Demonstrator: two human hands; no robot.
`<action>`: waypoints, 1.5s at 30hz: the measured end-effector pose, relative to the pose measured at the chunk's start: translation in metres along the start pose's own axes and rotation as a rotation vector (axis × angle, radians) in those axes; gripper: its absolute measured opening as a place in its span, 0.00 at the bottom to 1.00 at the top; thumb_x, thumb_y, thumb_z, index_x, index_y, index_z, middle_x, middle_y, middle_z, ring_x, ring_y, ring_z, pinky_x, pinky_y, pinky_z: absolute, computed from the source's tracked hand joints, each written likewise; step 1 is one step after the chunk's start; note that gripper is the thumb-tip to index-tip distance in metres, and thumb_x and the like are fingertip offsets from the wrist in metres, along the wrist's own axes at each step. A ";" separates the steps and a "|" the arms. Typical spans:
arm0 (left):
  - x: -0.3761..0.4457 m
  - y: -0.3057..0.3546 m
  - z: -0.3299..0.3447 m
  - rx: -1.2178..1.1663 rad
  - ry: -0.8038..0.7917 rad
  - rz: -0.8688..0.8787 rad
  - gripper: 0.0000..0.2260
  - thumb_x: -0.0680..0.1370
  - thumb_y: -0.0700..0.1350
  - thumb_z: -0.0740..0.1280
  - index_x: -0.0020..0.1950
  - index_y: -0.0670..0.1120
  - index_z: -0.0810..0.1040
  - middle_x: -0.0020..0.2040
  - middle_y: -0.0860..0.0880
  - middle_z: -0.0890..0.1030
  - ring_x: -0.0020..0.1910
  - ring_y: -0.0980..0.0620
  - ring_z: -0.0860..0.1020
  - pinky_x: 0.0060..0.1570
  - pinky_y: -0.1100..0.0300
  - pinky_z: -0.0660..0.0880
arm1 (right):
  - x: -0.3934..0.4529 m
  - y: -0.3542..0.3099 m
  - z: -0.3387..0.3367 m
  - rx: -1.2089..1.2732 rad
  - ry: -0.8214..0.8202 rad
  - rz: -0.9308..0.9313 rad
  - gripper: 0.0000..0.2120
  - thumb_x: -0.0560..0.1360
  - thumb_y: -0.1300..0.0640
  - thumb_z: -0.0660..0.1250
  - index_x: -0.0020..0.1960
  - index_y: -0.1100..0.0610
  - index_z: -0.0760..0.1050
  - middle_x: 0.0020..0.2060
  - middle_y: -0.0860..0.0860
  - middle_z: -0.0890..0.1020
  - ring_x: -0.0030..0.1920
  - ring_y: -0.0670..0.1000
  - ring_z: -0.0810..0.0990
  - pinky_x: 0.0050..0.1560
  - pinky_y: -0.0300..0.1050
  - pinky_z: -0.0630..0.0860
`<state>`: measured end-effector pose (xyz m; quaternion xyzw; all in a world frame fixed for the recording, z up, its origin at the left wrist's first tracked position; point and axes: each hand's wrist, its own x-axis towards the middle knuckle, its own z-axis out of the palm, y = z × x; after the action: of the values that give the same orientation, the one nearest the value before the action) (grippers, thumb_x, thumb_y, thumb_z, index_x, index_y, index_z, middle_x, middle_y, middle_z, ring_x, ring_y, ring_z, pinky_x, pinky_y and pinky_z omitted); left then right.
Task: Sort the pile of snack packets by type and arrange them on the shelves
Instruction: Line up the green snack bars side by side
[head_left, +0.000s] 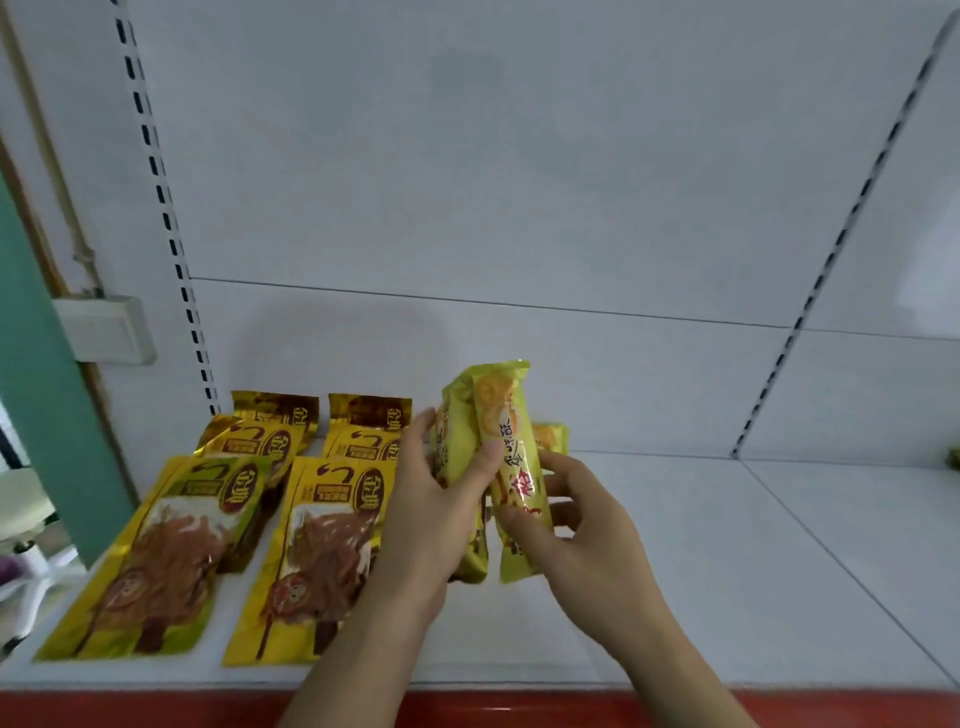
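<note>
Head view, only one I've got. White shelf (701, 545) fills the lower half of the frame, with a red front edge strip (519, 709) along the bottom. White back panel (519, 156) behind it, slotted uprights at upper left (156, 171) and upper right (852, 218). At far left I see a teal wall strip (47, 395) with a white switch box (106, 328) on it; blurry white objects at lower left, can't tell what.

Centre of frame: left hand (436, 512) grips one yellow-green snack packet (460, 457), thumb across its front, fingers curled behind. Right hand (582, 525) pinches a second yellow snack packet (511, 457) beside it, fingers wrapped round its lower half. Both packets stand roughly upright, touching each other, held just above the shelf. Behind them, a third yellow packet (551, 438) peeks out, mostly hidden.

Left part of the shelf: gold packets of brown dried snack lie flat in two columns, overlapping front to back. Front left one (150, 561), front right one (317, 561), more behind them (270, 431) (363, 431) reaching the back panel. The right half of the shelf shows bare white surface with a seam line running diagonally.
</note>
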<state>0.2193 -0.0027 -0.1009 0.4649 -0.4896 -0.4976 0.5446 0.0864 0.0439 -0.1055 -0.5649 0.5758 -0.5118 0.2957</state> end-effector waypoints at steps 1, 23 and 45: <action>0.000 0.001 0.001 -0.014 0.004 0.005 0.29 0.78 0.57 0.72 0.76 0.62 0.65 0.59 0.59 0.83 0.56 0.56 0.83 0.59 0.47 0.81 | 0.000 0.001 -0.001 0.013 0.034 0.021 0.21 0.73 0.51 0.76 0.62 0.39 0.74 0.47 0.40 0.83 0.43 0.45 0.84 0.43 0.48 0.83; 0.006 0.013 0.018 0.120 -0.224 -0.030 0.42 0.71 0.46 0.81 0.79 0.58 0.63 0.61 0.52 0.83 0.54 0.53 0.86 0.57 0.49 0.83 | 0.016 0.027 -0.056 -0.470 0.185 -0.361 0.23 0.76 0.60 0.71 0.68 0.45 0.74 0.65 0.40 0.75 0.66 0.44 0.74 0.60 0.37 0.74; 0.008 0.026 -0.021 0.125 0.109 -0.022 0.06 0.86 0.53 0.58 0.60 0.57 0.73 0.49 0.45 0.83 0.31 0.48 0.85 0.30 0.57 0.78 | 0.094 0.066 -0.052 -0.947 -0.030 -0.782 0.18 0.73 0.44 0.71 0.60 0.50 0.76 0.50 0.49 0.81 0.47 0.57 0.81 0.41 0.52 0.79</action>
<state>0.2429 -0.0085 -0.0759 0.5295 -0.4842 -0.4461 0.5349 -0.0025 -0.0433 -0.1287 -0.8113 0.4868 -0.2628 -0.1890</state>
